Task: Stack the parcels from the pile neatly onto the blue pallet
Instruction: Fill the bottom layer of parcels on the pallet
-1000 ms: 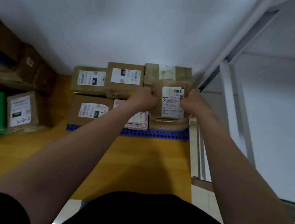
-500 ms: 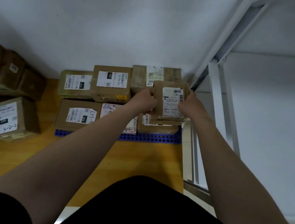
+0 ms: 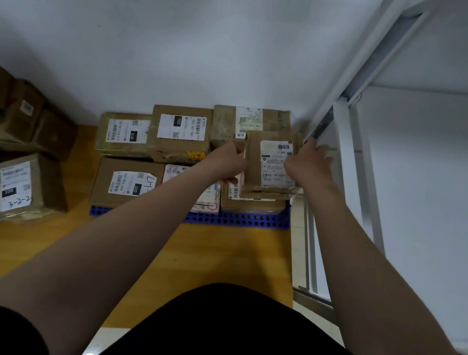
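From the head view, the left hand (image 3: 228, 164) and right hand (image 3: 308, 165) were clamped on either side of a labelled brown parcel (image 3: 270, 164), resting atop another parcel (image 3: 253, 202) at the blue pallet's (image 3: 235, 221) right front corner.

White wall (image 3: 157, 31) behind, plain. White metal frame (image 3: 357, 170) stands at right, against wall. Yellow floor (image 3: 231, 255) in middle, pale tile strip (image 3: 296, 246) along its right edge. Black clothing (image 3: 233, 342) at bottom edge.
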